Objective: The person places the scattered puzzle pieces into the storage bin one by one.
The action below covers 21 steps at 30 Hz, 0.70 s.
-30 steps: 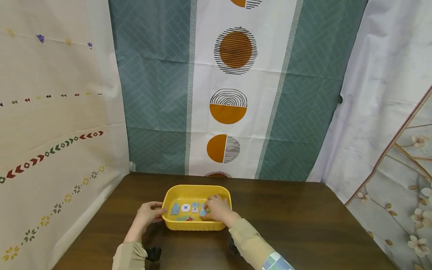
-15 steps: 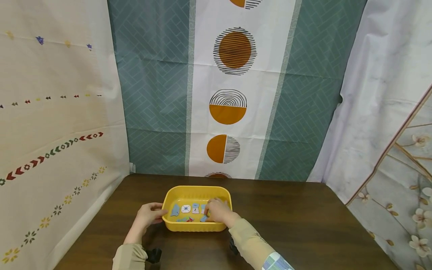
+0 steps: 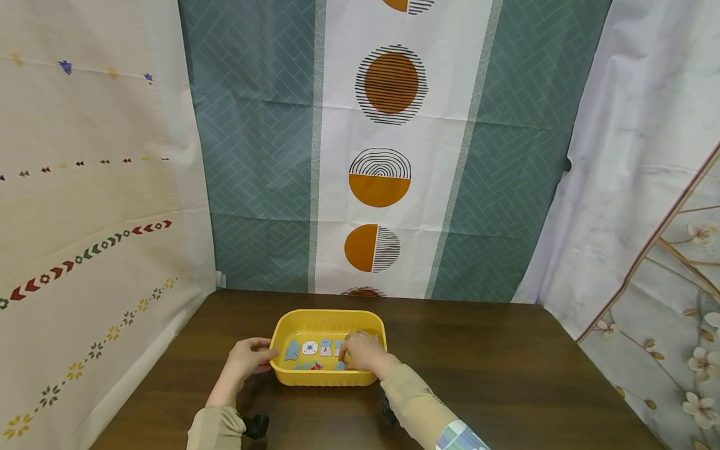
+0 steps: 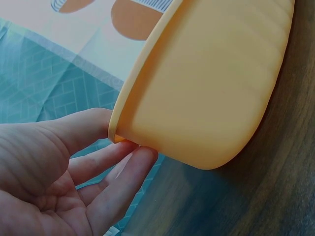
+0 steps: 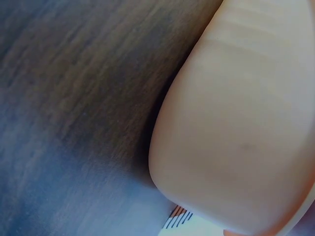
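A yellow plastic basin (image 3: 329, 378) stands on the table with several small flat pieces inside. My left hand (image 3: 249, 359) pinches its left rim; in the left wrist view the thumb is at the rim and the fingers sit beneath it. Inside the basin's right end, my right hand (image 3: 363, 352) has its fingers curled down at a small flat blue piece (image 3: 340, 365), mostly hidden by the hand. To its left lie a grey-blue piece (image 3: 292, 350), a white piece with a blue star (image 3: 310, 348), a blue-and-white piece (image 3: 326, 347) and a red-and-green piece (image 3: 309, 366).
The dark wooden table (image 3: 478, 369) extends on both sides of the basin. A patterned green-and-white cloth (image 3: 264, 187) hangs behind it, with a cream cloth (image 3: 101, 250) on the left and a white floral one (image 3: 647, 281) on the right.
The blue piece at my right fingertips has shifted toward the basin's front wall, and the right fingers now cover more of it. My left hand stays on the rim.
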{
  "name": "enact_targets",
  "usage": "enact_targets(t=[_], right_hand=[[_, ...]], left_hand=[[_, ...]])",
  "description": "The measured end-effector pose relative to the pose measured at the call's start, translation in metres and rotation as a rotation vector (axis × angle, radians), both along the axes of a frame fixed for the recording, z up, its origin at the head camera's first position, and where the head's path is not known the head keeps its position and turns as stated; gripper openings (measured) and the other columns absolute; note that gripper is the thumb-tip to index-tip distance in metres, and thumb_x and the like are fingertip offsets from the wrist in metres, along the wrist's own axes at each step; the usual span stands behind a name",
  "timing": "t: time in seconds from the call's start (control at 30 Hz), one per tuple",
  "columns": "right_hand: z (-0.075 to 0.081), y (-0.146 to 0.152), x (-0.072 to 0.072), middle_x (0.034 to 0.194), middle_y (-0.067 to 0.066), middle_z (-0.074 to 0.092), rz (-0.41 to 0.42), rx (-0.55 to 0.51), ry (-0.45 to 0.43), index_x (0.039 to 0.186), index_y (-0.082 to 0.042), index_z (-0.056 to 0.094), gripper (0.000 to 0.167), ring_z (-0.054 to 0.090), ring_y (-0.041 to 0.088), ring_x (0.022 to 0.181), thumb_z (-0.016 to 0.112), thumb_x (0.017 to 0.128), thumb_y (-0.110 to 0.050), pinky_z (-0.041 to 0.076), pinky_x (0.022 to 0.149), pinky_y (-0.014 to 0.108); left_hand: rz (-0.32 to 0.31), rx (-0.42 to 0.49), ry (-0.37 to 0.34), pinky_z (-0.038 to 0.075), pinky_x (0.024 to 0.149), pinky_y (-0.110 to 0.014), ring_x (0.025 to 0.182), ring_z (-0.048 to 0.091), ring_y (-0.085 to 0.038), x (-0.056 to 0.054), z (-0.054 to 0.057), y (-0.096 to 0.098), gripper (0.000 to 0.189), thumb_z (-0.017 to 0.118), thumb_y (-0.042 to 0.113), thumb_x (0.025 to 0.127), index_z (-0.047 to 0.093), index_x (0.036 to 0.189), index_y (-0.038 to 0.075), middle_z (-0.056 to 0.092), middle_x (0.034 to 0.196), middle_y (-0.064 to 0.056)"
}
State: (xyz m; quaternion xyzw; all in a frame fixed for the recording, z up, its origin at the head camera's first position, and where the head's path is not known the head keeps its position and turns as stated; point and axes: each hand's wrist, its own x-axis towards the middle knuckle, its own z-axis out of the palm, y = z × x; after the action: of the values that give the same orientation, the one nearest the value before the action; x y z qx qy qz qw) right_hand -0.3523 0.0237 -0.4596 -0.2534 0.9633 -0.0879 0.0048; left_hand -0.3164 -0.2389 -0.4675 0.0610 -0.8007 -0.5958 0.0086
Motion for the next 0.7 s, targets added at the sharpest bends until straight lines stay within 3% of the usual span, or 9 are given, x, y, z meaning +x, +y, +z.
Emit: enact_targets(t=[0.43, 0.7], right_hand=[[0.0017, 0.0019, 0.0017, 0.116, -0.002, 0.067, 0.001, -0.004, 0.007, 0.087, -0.022, 0.078, 0.006, 0.055, 0.029, 0.119, 0.081, 0.081, -0.022, 0.04, 0.099, 0.072], [0.001, 0.0056, -0.0003, 0.13, 0.005, 0.063, 0.022, -0.044, 0.032, 0.1, -0.02, 0.076, 0.023, 0.052, 0.03, 0.123, 0.08, 0.082, -0.033, 0.04, 0.098, 0.073]], left_hand=[[-0.006, -0.006, 0.001, 0.062, 0.073, -0.039, 0.084, 0.069, -0.026, -0.0011, -0.0011, 0.0007, 0.041, 0.069, 0.003, 0.087, 0.057, 0.12, -0.017, 0.066, 0.105, -0.026], [0.004, -0.014, -0.01, 0.063, 0.071, -0.039, 0.079, 0.069, -0.022, -0.0019, -0.0016, -0.0008, 0.041, 0.071, 0.005, 0.087, 0.058, 0.12, -0.016, 0.068, 0.103, -0.024]])
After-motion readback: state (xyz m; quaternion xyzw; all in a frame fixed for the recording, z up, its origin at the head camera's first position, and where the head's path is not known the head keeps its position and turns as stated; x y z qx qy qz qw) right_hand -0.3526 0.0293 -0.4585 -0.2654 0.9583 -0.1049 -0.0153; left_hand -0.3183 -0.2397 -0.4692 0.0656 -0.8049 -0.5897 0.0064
